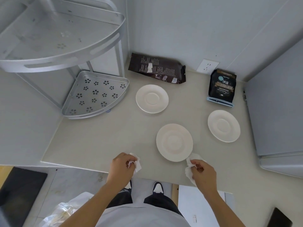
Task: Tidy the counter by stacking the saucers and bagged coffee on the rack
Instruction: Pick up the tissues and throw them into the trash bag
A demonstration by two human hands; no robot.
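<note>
Three white saucers lie apart on the counter: one near the rack [152, 98], one in the middle [174, 142], one at the right [224, 126]. A long dark coffee bag [157, 68] lies flat by the back wall. A smaller black coffee bag [221, 86] stands at the back right. The metal corner rack has an upper shelf [54, 45] and a perforated lower shelf [95, 95], both bare. My left hand [122, 167] is closed on a crumpled white tissue [137, 163] at the counter's front edge. My right hand [202, 173] grips another white tissue [190, 167] just below the middle saucer.
A wall socket [207, 66] sits behind the small bag. A grey appliance [277, 112] fills the right side. A plastic bag [60, 213] lies on the floor at lower left, with a dark mat [21, 190] beside it.
</note>
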